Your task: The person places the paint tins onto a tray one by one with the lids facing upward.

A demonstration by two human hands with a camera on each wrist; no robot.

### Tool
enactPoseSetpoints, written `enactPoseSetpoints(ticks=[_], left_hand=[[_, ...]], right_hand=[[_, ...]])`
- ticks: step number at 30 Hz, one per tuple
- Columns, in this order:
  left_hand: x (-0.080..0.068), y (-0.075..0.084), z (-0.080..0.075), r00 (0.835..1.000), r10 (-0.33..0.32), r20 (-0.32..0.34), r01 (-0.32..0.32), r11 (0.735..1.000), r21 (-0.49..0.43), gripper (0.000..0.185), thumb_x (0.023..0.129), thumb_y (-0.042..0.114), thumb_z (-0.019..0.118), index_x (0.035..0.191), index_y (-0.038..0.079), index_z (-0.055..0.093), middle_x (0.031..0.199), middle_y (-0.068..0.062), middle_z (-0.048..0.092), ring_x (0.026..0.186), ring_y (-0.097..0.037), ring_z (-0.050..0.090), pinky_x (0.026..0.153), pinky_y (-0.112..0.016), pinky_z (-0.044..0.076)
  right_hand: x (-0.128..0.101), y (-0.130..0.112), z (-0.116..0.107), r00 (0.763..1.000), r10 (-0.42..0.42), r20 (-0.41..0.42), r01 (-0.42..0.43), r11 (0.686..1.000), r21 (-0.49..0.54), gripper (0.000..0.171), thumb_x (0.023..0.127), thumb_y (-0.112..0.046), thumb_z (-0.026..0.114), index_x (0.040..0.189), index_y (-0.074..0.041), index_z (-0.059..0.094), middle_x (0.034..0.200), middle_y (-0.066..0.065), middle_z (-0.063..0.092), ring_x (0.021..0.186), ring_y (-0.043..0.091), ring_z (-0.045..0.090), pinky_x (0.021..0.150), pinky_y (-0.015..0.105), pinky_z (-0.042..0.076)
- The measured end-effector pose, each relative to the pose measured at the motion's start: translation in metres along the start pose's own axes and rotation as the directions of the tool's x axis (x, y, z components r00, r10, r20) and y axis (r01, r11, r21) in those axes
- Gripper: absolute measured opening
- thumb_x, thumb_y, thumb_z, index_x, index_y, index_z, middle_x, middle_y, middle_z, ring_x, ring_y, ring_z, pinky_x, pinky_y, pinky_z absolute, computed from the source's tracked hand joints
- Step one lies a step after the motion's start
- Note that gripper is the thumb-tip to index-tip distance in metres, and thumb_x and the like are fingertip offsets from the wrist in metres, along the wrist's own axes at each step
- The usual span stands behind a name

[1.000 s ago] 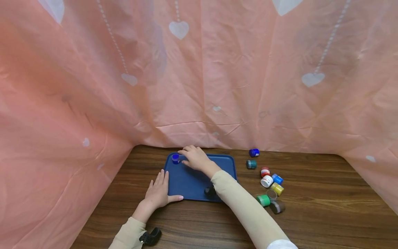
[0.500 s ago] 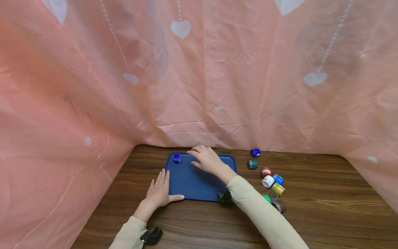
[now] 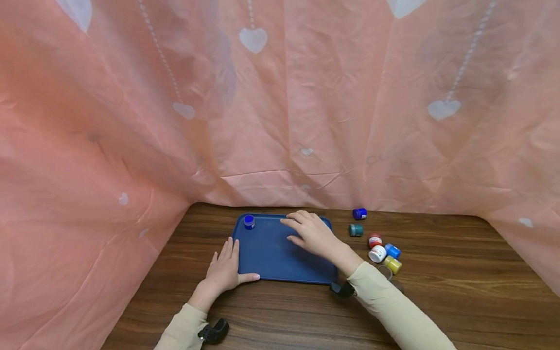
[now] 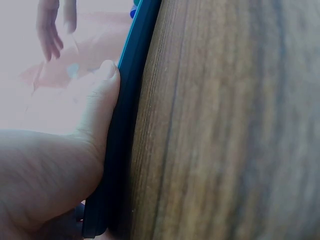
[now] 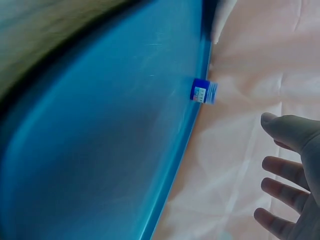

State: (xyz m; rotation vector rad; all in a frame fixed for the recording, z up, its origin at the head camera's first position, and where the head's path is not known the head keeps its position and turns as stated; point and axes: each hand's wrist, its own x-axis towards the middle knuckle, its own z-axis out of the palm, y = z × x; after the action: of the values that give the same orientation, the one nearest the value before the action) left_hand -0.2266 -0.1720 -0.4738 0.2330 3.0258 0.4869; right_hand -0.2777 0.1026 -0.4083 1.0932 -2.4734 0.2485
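A blue tray (image 3: pixel 271 257) lies on the wooden table. Near its far left corner a small dark-blue paint jar (image 3: pixel 249 222) stands upright; the right wrist view also shows this jar (image 5: pixel 203 91), with a label on its side. My left hand (image 3: pixel 224 270) rests at the tray's near left corner, fingers along the left side and thumb on the front rim. In the left wrist view the thumb (image 4: pixel 97 100) lies along the tray edge. Over the tray's right half hovers my right hand (image 3: pixel 312 235), fingers spread and holding nothing.
Right of the tray lie several paint jars: a dark-blue jar (image 3: pixel 360 214), a teal jar (image 3: pixel 356 230), a red jar (image 3: pixel 375 240), a white jar (image 3: pixel 377 254), a blue jar (image 3: pixel 393 251) and a yellow jar (image 3: pixel 393 265). My right sleeve partly hides others. A pink curtain (image 3: pixel 280 121) hangs behind.
My right hand has moved right across the tray, away from the dark-blue jar at the corner. The left hand and that jar have stayed in place.
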Motion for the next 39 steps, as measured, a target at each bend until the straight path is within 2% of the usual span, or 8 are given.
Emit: enactPoseSetpoints(ticks=[12,22,29,36,39], left_hand=[[-0.001,-0.002,0.0,1.0,0.005,0.011,-0.005,1.0,-0.014,0.123,0.073,0.071,0.068,0.155,-0.002,0.014,0.162,-0.024,0.009,0.151,-0.039,0.012,0.117,-0.063,0.016],[-0.005,-0.001,-0.006,1.0,0.0,0.015,0.0,1.0,-0.004,0.122,0.073,0.072,0.068,0.155,-0.002,0.015,0.162,-0.024,0.009,0.151,-0.04,0.012,0.117,-0.063,0.016],[-0.008,0.0,-0.008,1.0,0.002,0.02,-0.002,1.0,-0.011,0.121,0.074,0.071,0.068,0.154,-0.003,0.015,0.162,-0.025,0.009,0.151,-0.04,0.012,0.116,-0.064,0.016],[-0.006,0.0,-0.009,1.0,0.008,0.01,-0.008,1.0,-0.007,0.121,0.074,0.07,0.068,0.154,-0.004,0.016,0.162,-0.025,0.009,0.151,-0.04,0.012,0.116,-0.064,0.017],[-0.005,-0.002,-0.008,1.0,0.009,0.004,-0.009,1.0,-0.009,0.121,0.073,0.07,0.068,0.154,-0.004,0.016,0.162,-0.025,0.009,0.151,-0.04,0.012,0.116,-0.064,0.017]], right_hand=[[-0.051,0.009,-0.019,0.999,-0.002,-0.035,0.001,0.999,-0.043,0.049,0.083,-0.028,0.078,0.128,-0.014,0.064,0.125,0.009,0.064,0.12,0.03,0.058,0.091,0.05,0.05],[-0.091,0.014,-0.037,0.998,0.063,-0.031,-0.065,0.996,-0.056,0.049,0.08,-0.028,0.08,0.124,-0.012,0.067,0.122,0.012,0.066,0.117,0.034,0.06,0.093,0.052,0.05],[-0.116,0.022,-0.044,0.998,0.014,-0.066,-0.019,0.997,-0.075,0.05,0.075,-0.027,0.083,0.119,-0.009,0.069,0.115,0.011,0.067,0.11,0.03,0.061,0.085,0.049,0.053],[-0.138,0.024,-0.054,0.999,0.041,0.025,-0.039,0.996,-0.079,0.052,0.076,-0.032,0.082,0.121,-0.011,0.068,0.116,0.009,0.067,0.112,0.031,0.061,0.089,0.051,0.051],[-0.146,0.025,-0.057,0.998,0.039,0.043,-0.035,0.995,-0.092,0.052,0.074,-0.035,0.083,0.119,-0.012,0.069,0.114,0.008,0.067,0.11,0.03,0.062,0.088,0.051,0.051]])
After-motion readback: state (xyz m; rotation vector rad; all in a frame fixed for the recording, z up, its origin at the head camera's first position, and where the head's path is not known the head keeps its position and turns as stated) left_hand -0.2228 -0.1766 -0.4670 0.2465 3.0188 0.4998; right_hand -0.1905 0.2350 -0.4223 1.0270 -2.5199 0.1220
